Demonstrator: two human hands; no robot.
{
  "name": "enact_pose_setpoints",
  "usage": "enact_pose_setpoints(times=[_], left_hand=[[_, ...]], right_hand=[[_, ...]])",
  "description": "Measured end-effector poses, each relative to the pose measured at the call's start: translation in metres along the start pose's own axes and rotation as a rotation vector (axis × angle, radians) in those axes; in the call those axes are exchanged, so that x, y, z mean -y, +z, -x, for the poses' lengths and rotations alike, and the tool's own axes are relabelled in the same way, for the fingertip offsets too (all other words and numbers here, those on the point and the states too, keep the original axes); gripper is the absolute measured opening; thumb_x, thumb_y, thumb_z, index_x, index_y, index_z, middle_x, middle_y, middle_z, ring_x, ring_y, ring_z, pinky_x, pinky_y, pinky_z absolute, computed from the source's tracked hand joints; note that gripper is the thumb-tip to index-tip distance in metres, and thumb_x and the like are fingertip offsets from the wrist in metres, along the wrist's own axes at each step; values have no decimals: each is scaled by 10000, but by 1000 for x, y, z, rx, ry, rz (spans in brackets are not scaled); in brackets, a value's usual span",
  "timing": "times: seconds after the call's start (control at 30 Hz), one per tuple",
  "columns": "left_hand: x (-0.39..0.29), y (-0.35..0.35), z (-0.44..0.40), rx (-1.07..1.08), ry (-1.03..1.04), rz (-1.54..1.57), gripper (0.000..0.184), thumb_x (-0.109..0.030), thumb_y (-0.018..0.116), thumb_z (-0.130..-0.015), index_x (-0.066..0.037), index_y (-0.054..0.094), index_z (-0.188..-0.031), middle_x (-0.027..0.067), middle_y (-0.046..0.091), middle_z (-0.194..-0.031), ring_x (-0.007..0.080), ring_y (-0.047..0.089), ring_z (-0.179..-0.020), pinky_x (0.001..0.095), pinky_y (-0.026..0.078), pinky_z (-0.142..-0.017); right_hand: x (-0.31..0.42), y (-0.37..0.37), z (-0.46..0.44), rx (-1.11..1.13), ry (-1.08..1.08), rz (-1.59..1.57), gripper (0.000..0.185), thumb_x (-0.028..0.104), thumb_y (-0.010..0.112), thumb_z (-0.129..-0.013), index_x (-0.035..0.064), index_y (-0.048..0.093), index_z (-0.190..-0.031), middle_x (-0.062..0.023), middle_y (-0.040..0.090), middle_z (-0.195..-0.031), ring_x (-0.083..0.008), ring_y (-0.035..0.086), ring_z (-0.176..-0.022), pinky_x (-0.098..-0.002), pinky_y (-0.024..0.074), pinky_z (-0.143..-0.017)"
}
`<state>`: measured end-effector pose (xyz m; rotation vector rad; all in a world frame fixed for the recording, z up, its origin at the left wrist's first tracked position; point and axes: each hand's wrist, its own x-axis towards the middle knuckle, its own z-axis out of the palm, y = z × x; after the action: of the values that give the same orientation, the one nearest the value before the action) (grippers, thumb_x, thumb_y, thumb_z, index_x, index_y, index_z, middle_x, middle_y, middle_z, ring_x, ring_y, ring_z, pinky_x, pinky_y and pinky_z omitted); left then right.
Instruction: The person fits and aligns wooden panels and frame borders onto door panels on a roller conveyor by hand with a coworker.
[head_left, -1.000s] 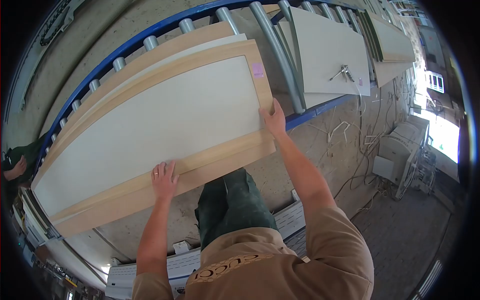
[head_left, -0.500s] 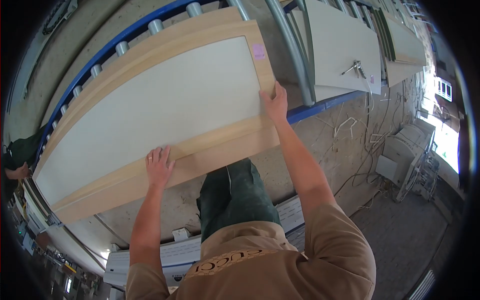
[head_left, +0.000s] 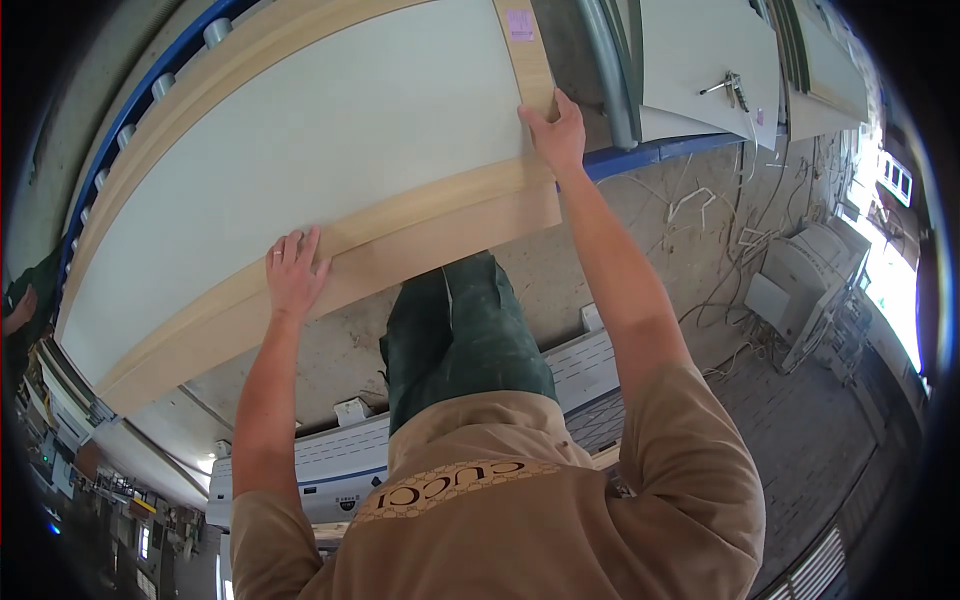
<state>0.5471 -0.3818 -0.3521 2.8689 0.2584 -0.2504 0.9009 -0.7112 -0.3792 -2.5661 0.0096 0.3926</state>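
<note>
A large framed panel [head_left: 300, 130], white inside with a pale wooden border, lies on top of a plain board [head_left: 450, 222] over the rollers. My left hand [head_left: 293, 272] rests on the near wooden border with its fingers spread. At the panel's right end, my right hand [head_left: 557, 133] grips the frame's short edge, the thumb on top and the other fingers over the outer side. A pink label [head_left: 520, 25] is stuck to the frame above that hand.
Blue conveyor rail [head_left: 655, 153] with a metal roller [head_left: 612, 80] at the right. Beyond it, a white board [head_left: 710, 60] carries a metal spray gun [head_left: 735, 88]. Cables and a grey machine [head_left: 805, 275] are at right. A person's hand [head_left: 20, 312] shows at far left.
The view has tilted down, so panel and hands sit higher in it. The framed panel has shifted over the plain board, covering the white strip behind it. Both hands stay on the frame.
</note>
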Motion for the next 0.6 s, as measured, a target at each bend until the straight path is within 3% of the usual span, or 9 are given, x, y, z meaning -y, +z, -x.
enact_pose_setpoints(times=[0.2, 0.5, 0.6], left_hand=[[4, 0, -1, 0, 3, -3, 650, -278, 807, -693, -175, 591, -1297, 64, 537, -1212, 292, 525, -1126, 448, 420, -983], [-4, -11, -2, 24, -94, 20, 657, -239, 804, -684, -169, 590, -1301, 77, 549, -1201, 309, 525, -1127, 440, 443, -973], [-5, -11, 0, 19, -121, 36, 653, -232, 797, -690, -168, 586, -1305, 82, 542, -1213, 316, 517, -1136, 439, 441, -984]], right_hand=[[4, 3, 2, 14, 64, -1, 783, 438, 789, -756, 50, 522, -1381, -134, 526, -1376, -305, 537, -1243, -435, 449, -1017], [14, 9, 8, -98, -3, 19, 668, 356, 798, -743, 32, 574, -1284, -149, 573, -1184, -328, 567, -1143, -440, 466, -965], [19, 8, 10, -65, 16, 31, 673, 350, 795, -750, 30, 564, -1296, -166, 570, -1195, -333, 553, -1160, -433, 462, -971]])
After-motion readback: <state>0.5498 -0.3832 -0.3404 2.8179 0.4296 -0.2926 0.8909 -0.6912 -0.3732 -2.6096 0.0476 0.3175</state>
